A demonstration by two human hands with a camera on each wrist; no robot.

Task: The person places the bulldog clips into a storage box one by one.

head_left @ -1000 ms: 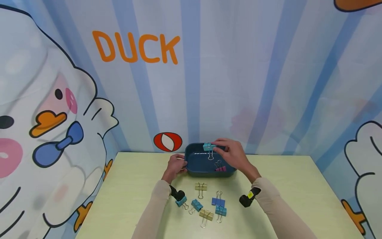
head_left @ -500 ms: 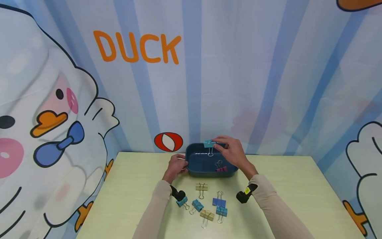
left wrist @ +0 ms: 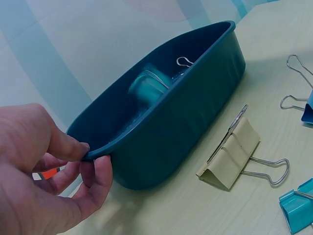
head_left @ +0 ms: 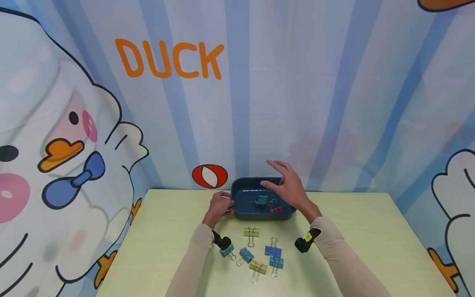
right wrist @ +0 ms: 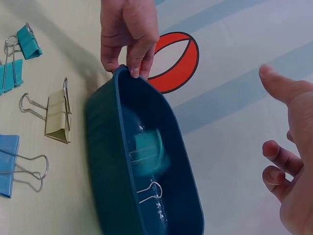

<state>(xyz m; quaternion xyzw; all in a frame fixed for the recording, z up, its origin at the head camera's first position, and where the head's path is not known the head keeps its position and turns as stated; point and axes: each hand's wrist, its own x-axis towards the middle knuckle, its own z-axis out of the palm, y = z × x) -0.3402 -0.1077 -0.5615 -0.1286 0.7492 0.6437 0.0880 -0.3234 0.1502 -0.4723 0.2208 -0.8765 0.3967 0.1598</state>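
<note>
My left hand [head_left: 219,207] pinches the left end of a dark blue bin [head_left: 245,216], thumb over the rim and fingers below it in the left wrist view. Above the bin's right side, my right hand [head_left: 291,187] is spread with nothing in it. A teal binder clip [head_left: 261,200], blurred in both wrist views, is inside the bin below that hand. Beside it lies a magenta binder clip [head_left: 276,209], of which the right wrist view shows only a wire handle.
In front of the bin, several binder clips lie on the pale table [head_left: 167,231]: a yellow clip [head_left: 251,232] nearest it, a purple-blue clip [head_left: 273,251], a second yellow clip [head_left: 258,267] and teal ones [head_left: 246,255]. A printed curtain [head_left: 274,103] hangs right behind the bin.
The right hand has let go of the teal binder clip and spread its fingers. The clip has dropped from above the rim into the bin. The left hand has stayed put.
</note>
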